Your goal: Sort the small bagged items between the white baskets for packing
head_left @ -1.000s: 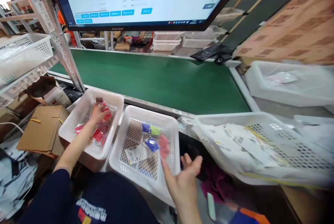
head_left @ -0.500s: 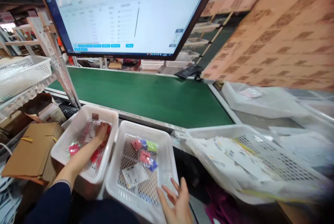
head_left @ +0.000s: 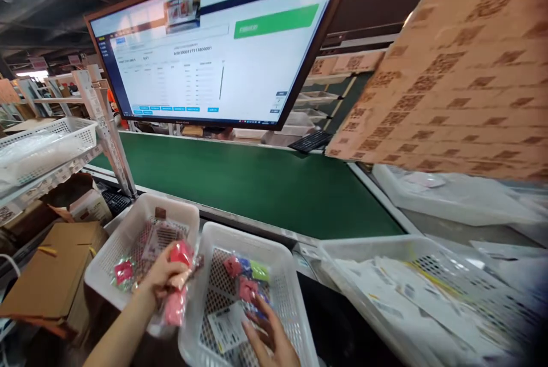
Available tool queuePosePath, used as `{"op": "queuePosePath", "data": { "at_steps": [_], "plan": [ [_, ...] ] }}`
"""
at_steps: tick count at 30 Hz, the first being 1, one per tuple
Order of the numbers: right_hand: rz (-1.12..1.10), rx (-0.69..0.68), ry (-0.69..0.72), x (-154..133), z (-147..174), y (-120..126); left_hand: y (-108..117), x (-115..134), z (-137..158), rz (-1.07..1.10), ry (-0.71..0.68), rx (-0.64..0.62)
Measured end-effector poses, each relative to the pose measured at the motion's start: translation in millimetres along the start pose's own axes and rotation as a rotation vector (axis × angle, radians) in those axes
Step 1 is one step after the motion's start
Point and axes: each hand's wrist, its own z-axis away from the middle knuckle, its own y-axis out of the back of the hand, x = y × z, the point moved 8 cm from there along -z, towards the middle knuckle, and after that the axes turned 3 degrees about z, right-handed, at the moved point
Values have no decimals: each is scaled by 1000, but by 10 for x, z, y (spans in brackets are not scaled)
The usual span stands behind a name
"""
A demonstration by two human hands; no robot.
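Note:
My left hand (head_left: 165, 273) grips a clear plastic packet of red and pink items (head_left: 175, 305), raised over the right side of the left white basket (head_left: 100, 255). What the packet contains is too blurred to name. Inside that basket lie a small pink packet (head_left: 123, 271) and clear bags. My right hand (head_left: 272, 335), fingers apart and holding nothing, hovers over the right white basket (head_left: 302, 298). Under and beyond its fingertips are a bagged bundle in pink, blue and green (head_left: 246, 270) and a white printed label (head_left: 226, 327).
A green conveyor belt (head_left: 240, 184) runs behind the baskets, below a large monitor (head_left: 257, 70). Folded cardboard (head_left: 55, 270) stands at the left. On the right, a basket of white printed sheets (head_left: 411, 298) sits beneath a hanging board with printed codes (head_left: 462, 81).
My left hand has lifted the red and pink packet from inside the left basket and moved right. My right hand has shifted inward over the right basket. The camera view has tilted up.

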Motion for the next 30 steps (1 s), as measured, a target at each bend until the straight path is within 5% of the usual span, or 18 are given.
{"op": "queuePosePath", "data": {
  "at_steps": [6, 9, 14, 21, 23, 27, 30],
  "plan": [
    [-210, -495, -147, -341, 294, -379, -425, -738, 570, -43, 329, -356],
    [-306, -546, -227, -277, 432, -364, -426, -840, 635, -160, 360, -445],
    [-242, -369, -217, -199, 454, -227, -469, -864, 701, -179, 400, -531],
    [-104, -230, -44, -464, 338, -169, -493, -942, 773, -162, 477, -504],
    [-66, -32, 59, -564, 316, 5, -474, -983, 818, -117, 528, -472],
    [159, 595, 440, -861, 394, 561, -427, -975, 770, -92, 468, -371],
    [369, 468, 357, -794, 182, 535, -372, -961, 671, -157, 356, -281]
  ]
}}
